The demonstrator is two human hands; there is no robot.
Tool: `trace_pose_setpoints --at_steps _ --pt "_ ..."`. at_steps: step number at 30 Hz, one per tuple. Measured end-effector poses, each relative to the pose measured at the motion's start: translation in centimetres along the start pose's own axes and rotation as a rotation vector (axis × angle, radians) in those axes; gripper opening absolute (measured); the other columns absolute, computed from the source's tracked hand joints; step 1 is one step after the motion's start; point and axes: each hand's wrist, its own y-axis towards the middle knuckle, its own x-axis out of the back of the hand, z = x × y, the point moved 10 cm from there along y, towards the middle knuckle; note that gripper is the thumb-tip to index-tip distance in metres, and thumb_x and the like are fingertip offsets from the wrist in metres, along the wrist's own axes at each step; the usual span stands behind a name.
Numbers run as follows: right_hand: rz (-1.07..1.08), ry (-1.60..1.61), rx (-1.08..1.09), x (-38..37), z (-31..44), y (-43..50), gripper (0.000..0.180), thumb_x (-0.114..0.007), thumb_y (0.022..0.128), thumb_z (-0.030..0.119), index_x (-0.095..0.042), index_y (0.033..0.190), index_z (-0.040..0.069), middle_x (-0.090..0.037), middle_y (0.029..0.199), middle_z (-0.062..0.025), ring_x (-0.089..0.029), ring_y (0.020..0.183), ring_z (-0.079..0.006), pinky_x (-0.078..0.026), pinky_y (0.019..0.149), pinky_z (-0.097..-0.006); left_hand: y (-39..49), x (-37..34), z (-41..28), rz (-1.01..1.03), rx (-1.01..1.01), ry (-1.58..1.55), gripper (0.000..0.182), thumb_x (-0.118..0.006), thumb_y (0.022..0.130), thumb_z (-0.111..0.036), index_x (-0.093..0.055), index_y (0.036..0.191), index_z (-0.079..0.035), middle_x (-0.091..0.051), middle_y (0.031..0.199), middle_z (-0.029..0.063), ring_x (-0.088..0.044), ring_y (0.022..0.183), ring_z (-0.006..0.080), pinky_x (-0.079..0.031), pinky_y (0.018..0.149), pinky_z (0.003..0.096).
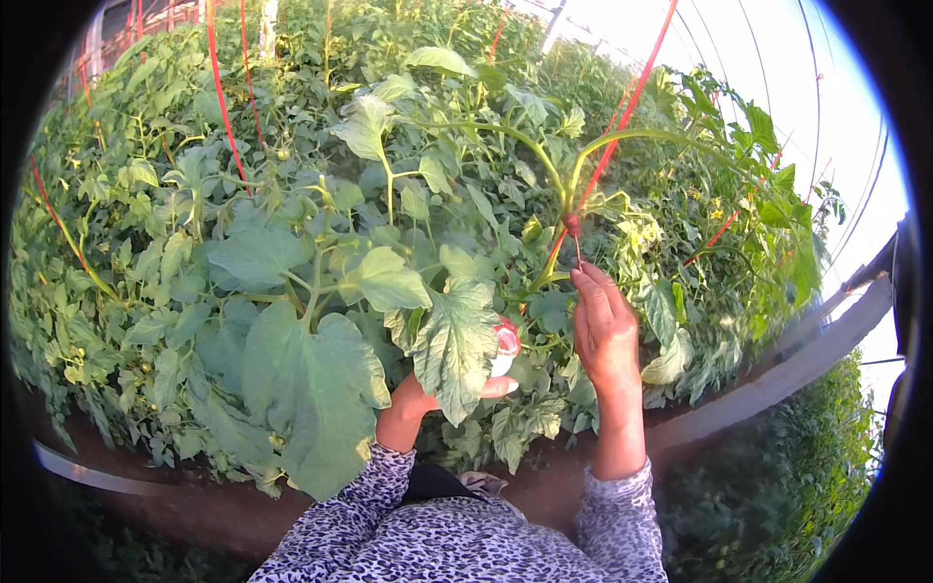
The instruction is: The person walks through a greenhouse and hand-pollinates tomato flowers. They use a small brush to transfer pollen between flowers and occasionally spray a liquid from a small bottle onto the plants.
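My right hand [606,321] pinches the lower end of a thin reddish stick [579,250]. A dark red lump [571,221] tops it, against a tomato stem [565,191] where the shoots fork. Red twine [619,116] runs up behind it; whether the lump is a knot in this twine or a tool tip, I cannot tell. Lower down, my left hand [414,399] is around a small white container [503,361] with red on its rim and inside. A curled tomato leaf [458,342] hides most of those fingers and part of the container.
Dense tomato plants [291,364] fill the space before me, with large leaves close to my left forearm. More red twines [222,95] rise among them. A pale curved strip [773,386] borders the bed at right, with brown soil [543,484] below.
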Motion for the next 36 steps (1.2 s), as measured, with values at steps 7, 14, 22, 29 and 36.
trace_pose_setpoints --at_steps 7,14,22,29,36 --pt "-0.068 0.221 -0.060 0.4 -1.3 0.4 0.026 -0.053 0.084 -0.013 -0.060 0.108 -0.005 -0.063 0.108 -0.0218 -0.065 0.097 -0.0311 -0.050 0.084 -0.0321 -0.2 -1.0 1.4 0.067 0.098 -0.085 0.062 -0.086 0.065 -0.023 -0.053 0.115 -0.007 -0.055 0.104 0.0013 -0.052 0.095 0.0139 -0.044 0.084 0.0295" --pt "-0.137 0.252 -0.081 0.7 -2.0 0.2 0.024 -0.052 0.087 -0.012 -0.060 0.108 -0.005 -0.064 0.105 -0.0196 -0.064 0.099 -0.0293 -0.049 0.086 -0.0313 -0.1 -1.3 1.5 0.088 0.067 -0.001 0.062 -0.086 0.065 -0.022 -0.054 0.115 -0.006 -0.055 0.107 0.0026 -0.053 0.097 0.0149 -0.044 0.085 0.0299" --pt "-0.245 0.528 -0.239 1.4 -4.3 -3.3 0.025 -0.051 0.088 -0.011 -0.061 0.109 -0.003 -0.065 0.104 -0.0153 -0.064 0.099 -0.0237 -0.048 0.086 -0.0284 0.7 -0.4 -0.6 0.037 0.060 0.034 0.052 -0.085 0.061 -0.022 -0.058 0.102 -0.005 -0.057 0.115 0.0105 -0.055 0.104 0.0227 -0.044 0.089 0.0359" --pt "-0.191 0.586 -0.437 0.6 -6.3 -5.4 0.022 -0.046 0.095 -0.002 -0.058 0.113 -0.006 -0.063 0.111 -0.0174 -0.063 0.104 -0.0232 -0.046 0.094 -0.0327 1.5 -0.6 -8.7 -0.043 -0.100 -0.061 0.049 -0.084 0.057 -0.011 -0.055 0.097 -0.004 -0.045 0.135 0.0202 -0.043 0.129 0.0323 -0.035 0.104 0.0442" --pt "-0.116 0.621 -0.189 6.8 -3.4 -4.8 0.019 -0.057 0.078 -0.011 -0.062 0.095 -0.002 -0.064 0.086 -0.0129 -0.061 0.073 -0.0230 -0.049 0.067 -0.0296 1.3 -5.6 -14.2 -0.032 -0.052 -0.027 0.040 -0.083 0.059 -0.006 -0.057 0.090 -0.005 -0.053 0.125 0.0228 -0.051 0.122 0.0314 -0.041 0.102 0.0420"
